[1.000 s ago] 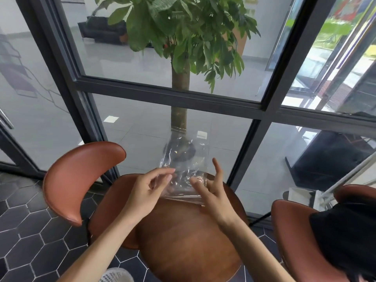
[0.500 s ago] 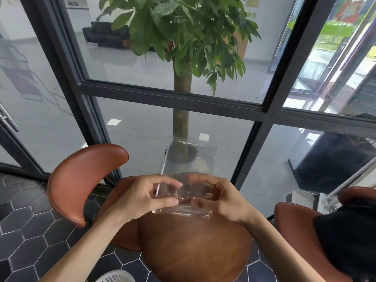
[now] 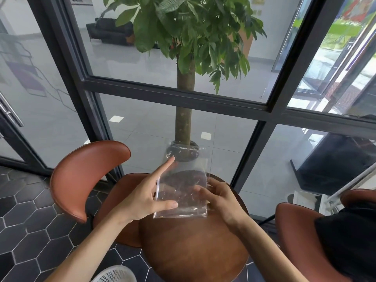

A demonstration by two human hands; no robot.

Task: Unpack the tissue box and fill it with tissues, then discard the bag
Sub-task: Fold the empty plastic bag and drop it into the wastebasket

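Left hand splayed, thumb and fingers pinching clear plastic bag, right hand loosely curled gripping its other edge, upright above round wooden table, probably flattening for discarding, potted tree behind glass.

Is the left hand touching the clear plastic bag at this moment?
Touching. In the head view the left hand's thumb lies across the front of the clear plastic bag while its fingers run up the bag's left edge, holding it above the round wooden table.
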